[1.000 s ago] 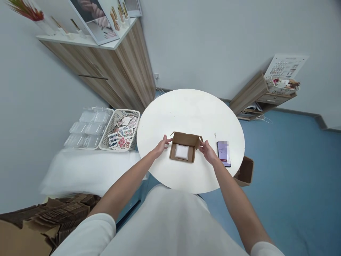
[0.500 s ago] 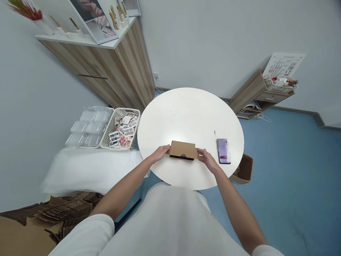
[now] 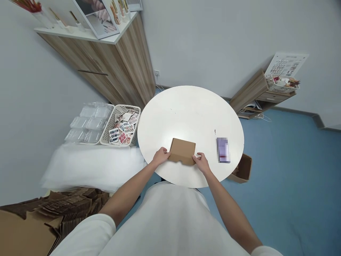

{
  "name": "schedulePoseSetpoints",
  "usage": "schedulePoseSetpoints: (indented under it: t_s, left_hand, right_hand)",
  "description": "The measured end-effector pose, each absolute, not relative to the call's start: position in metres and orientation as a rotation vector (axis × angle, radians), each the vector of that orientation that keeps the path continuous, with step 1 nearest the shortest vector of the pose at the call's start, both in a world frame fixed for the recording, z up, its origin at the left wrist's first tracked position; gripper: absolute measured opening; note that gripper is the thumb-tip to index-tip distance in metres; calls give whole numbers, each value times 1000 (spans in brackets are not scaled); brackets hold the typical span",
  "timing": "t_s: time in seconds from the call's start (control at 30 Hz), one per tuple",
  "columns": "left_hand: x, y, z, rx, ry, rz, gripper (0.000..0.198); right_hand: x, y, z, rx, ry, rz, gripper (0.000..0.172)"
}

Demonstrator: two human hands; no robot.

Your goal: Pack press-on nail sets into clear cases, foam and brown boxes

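A small brown cardboard box (image 3: 182, 147) lies near the front edge of the round white table (image 3: 186, 106). Its top panel faces up, and a front flap with a notch in its edge slopes toward me. My left hand (image 3: 161, 155) pinches the box's front left corner. At the front right corner, the thumb and fingers of my right hand (image 3: 201, 163) close on the cardboard. The inside of the box is hidden. To the right of my right hand a phone (image 3: 223, 150) lies on the table, its screen blurred out.
On the left stand a white basket (image 3: 134, 133) of printed cards, clear plastic cases (image 3: 92, 122), white wrapping sheets (image 3: 93, 167) and stacked flat cardboard (image 3: 71, 209). An open carton (image 3: 243, 169) sits on the floor at right. A wooden cabinet (image 3: 130, 60) stands behind left.
The side flaps that stuck out between my fingers no longer show. The notched front flap now hangs over the box's front, and both hands have moved to the front corners.
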State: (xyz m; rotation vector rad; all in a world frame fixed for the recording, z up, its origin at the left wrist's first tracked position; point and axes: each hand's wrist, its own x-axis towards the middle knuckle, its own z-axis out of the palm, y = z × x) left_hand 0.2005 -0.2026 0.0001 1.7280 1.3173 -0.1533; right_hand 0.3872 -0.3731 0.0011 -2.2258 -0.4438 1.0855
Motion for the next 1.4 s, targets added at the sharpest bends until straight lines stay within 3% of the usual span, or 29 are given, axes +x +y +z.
schedulePoseSetpoints:
  t_s: [0.3, 0.5, 0.73, 1.1, 1.23, 1.4]
  left_hand:
    - [208, -212, -9, 1922, 1401, -143, 39]
    - [196, -220, -12, 2179, 1092, 145, 44]
    - [184, -227, -15, 2194, 826, 208, 61]
    - [199, -225, 27, 2054, 793, 235, 69]
    - [215, -216, 34, 2006, 848, 165, 63]
    - [228, -206, 33, 1995, 891, 107, 38]
  right_hand:
    - [383, -368, -5, -2398, -573, 1061, 54]
    - [374, -385, -5, -2313, -832, 768, 54]
    - [356, -402, -8, -2200, -1124, 759, 67]
    - [385, -398, 28, -1989, -1014, 849, 73]
    - [404, -388, 40, -1933, -949, 1005, 67]
    - [415, -375, 48, -1984, -850, 1099, 56]
